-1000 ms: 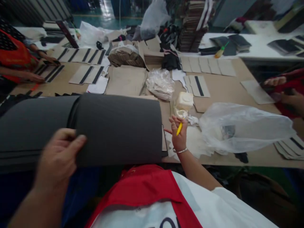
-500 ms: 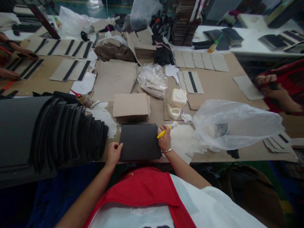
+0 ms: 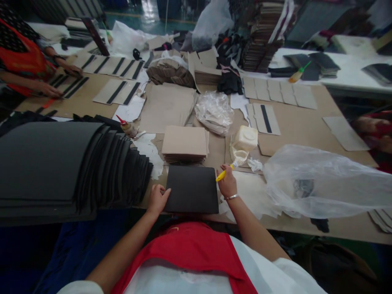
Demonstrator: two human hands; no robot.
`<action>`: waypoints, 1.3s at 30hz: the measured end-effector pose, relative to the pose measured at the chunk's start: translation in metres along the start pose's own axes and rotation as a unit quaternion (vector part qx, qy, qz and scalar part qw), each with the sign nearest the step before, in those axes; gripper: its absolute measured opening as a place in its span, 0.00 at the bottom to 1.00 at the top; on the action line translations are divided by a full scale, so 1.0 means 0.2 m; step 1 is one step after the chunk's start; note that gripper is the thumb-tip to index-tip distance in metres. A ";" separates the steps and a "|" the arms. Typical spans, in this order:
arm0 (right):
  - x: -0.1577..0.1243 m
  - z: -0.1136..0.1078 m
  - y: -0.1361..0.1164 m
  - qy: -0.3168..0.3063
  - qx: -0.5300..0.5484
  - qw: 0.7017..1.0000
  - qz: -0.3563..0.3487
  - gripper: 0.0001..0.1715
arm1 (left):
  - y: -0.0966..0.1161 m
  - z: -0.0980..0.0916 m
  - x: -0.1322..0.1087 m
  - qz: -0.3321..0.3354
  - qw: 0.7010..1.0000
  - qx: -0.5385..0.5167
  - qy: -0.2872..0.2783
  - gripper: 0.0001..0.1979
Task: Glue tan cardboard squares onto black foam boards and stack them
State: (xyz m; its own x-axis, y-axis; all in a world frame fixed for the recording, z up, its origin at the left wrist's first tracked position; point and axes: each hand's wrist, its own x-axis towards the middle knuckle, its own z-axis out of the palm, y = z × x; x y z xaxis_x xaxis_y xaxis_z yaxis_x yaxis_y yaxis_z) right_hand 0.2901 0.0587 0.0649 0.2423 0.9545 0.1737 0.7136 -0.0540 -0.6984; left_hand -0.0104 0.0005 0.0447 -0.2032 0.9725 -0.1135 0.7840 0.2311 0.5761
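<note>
In the head view, a black rectangular sheet [image 3: 192, 190] lies flat at the table's front edge, just before me. My left hand [image 3: 157, 200] is at its left edge, the thumb over the border and the fingers bent beside it. My right hand [image 3: 227, 182] is closed around the yellow handle of a paintbrush [image 3: 221, 176], beyond the sheet's right edge. The bristle end points away from me, at the near rim of a cut-open plastic container [image 3: 246, 139] with cream-coloured residue; whether it touches is unclear. Behind the sheet sits a stack of tan boards [image 3: 184, 141].
A large fanned pile of dark sheets [image 3: 45, 159] fills the left. A clear plastic bag [image 3: 327, 179] spreads on the right. A red-tipped glue bottle [image 3: 128, 127] lies near the pile. Co-workers' hands [image 3: 52, 87] handle striped boards at far left; another person is at right.
The view has turned left, so the scene sits further right. My right hand has moved off the sheet's right edge, bringing the brush closer to the container. My left hand stays at the sheet.
</note>
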 end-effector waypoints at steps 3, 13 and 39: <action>0.08 -0.14 -0.03 0.021 0.024 0.999 0.028 0.25 | 0.04 -0.06 0.01 0.086 0.994 0.034 0.062 0.19; 0.49 0.07 -0.60 -0.157 0.536 0.797 0.231 0.24 | 0.54 0.05 0.49 0.314 0.939 0.124 0.057 0.27; 1.10 0.44 -0.44 -0.078 0.240 0.954 0.162 0.12 | 0.54 0.14 0.63 0.268 0.933 0.234 -0.060 0.31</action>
State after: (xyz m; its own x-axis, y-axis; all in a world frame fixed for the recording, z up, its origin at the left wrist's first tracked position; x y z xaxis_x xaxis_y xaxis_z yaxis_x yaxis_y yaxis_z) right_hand 0.2227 0.2990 0.1025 0.2718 0.9444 -0.1848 0.2260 -0.2493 -0.9417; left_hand 0.0659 0.1491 0.0701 0.3363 0.9416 -0.0173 0.9300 -0.3292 0.1636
